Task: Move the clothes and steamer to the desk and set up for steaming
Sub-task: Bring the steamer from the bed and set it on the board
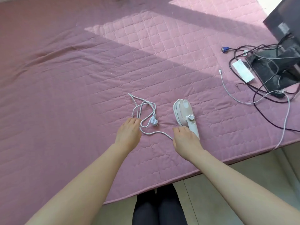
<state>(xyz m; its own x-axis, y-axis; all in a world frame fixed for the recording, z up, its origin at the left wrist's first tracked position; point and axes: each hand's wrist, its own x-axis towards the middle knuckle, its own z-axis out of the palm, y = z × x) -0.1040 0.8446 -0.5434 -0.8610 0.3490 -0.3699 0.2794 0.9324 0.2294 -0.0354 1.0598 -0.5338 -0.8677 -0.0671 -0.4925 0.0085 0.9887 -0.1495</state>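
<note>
Left hand [128, 132] open on cord [142, 111]; right hand [185, 137] closing on steamer [185, 114] handle, grip unconfirmed. Should gather cord loops before lifting.

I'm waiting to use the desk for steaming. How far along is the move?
Nothing looks done: the steamer lies on the pink quilt. In hand: the right hand reaches its handle, the left hand its loose cord. Left: carrying everything over; no clothes or desk in view.

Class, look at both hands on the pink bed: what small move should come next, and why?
Probably close the right hand around the steamer handle, which it only touches, while the left hand gathers the loose cord; otherwise the plug would trail.
</note>
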